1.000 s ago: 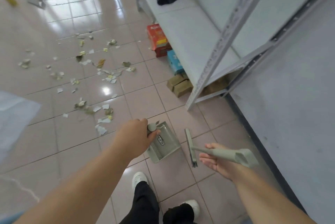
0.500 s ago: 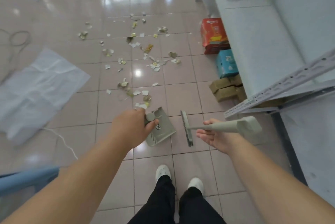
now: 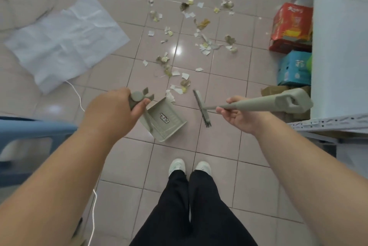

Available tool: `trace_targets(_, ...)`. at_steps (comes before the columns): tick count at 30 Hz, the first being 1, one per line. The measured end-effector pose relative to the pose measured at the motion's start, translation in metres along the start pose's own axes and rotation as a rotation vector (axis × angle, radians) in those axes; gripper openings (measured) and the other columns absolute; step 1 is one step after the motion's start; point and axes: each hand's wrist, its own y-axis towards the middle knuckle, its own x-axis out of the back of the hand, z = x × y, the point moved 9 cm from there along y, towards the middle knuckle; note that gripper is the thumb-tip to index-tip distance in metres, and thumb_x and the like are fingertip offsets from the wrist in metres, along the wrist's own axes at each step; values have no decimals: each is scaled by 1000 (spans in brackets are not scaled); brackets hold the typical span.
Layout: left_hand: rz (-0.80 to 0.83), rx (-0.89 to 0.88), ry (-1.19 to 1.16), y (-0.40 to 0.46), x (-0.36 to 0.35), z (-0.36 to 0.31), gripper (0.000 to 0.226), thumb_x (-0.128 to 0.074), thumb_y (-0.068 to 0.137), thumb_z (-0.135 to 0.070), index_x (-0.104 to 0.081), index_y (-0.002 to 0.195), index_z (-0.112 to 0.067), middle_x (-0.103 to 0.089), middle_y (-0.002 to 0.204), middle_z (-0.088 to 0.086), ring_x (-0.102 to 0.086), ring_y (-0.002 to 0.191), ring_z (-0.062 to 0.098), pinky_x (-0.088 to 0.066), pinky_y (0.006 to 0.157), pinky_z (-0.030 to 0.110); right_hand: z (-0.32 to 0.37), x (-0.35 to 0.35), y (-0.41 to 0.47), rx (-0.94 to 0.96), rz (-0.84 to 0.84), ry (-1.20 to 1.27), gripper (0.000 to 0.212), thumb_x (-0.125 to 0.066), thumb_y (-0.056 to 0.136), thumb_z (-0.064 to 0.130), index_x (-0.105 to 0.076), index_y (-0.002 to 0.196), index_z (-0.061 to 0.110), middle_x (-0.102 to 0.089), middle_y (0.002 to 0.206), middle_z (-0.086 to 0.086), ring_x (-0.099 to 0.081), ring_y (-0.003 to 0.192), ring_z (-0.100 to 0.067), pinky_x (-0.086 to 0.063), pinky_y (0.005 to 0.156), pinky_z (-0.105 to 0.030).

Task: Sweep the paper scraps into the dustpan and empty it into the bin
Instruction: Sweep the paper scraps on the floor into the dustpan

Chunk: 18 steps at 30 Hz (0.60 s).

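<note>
Several white and yellowish paper scraps (image 3: pixel 185 46) lie scattered over the pink floor tiles ahead of me. My left hand (image 3: pixel 111 114) grips the handle of a grey-green dustpan (image 3: pixel 165 120), held just above the floor with its mouth toward the nearest scraps. My right hand (image 3: pixel 239 118) holds the long handle of a matching brush (image 3: pixel 202 108), whose bristle head hangs to the right of the dustpan, just short of the closest scraps. No bin is clearly visible.
A crumpled white sheet (image 3: pixel 65 40) lies on the floor at left with a white cord (image 3: pixel 77 96) beside it. A blue plastic frame (image 3: pixel 29 132) stands at far left. Red (image 3: pixel 290 26) and blue (image 3: pixel 294 68) boxes sit under a white shelf (image 3: pixel 338 56) at right.
The view has swung left and down, so the scraps now lie straight ahead. Both hands with dustpan and brush have come closer to the nearest scraps.
</note>
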Motion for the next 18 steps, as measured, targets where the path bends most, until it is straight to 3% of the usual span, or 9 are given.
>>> trace_targets(2,-17,37,1,0,-3,13,47,-45,87,-55,-50,75,-9,-57,75,13,-50,69,33,-37,57,34,6,-9,11,19,11,-24,19,-44,95,2,-49,77,3,-53,81,-21,-58,69,-23,-54,47,-16)
trace_targets(6,-2,121,-27,-4,-10,33,45,-46,87,-52,-39,64,-15,-44,60,4,-44,63,30,-30,54,32,12,-26,35,41,43,-63,18,-46,94,-1,-50,76,2,-53,81,-21,-58,70,-24,-57,48,-18)
trace_targets(9,-11,141,-22,-7,-18,45,45,-49,88,-49,-47,68,-9,-46,60,5,-45,63,31,-31,55,32,12,-38,52,46,46,-63,17,-50,90,-3,-51,73,0,-53,77,-19,-59,69,-25,-57,48,-19)
trace_targets(13,-70,157,-4,-7,-23,60,45,-51,88,-47,-53,71,-5,-47,60,9,-46,59,32,-33,54,33,-2,-48,77,11,11,-177,9,-59,87,5,-54,82,-1,-64,55,-13,-62,57,-19,-57,50,-21)
trace_targets(18,-131,150,9,-1,-18,66,44,-54,87,-45,-52,69,-5,-46,59,9,-43,57,31,-29,52,32,-18,-62,96,1,25,-240,17,-54,92,7,-47,106,2,-56,73,-15,-57,57,-16,-51,39,-18)
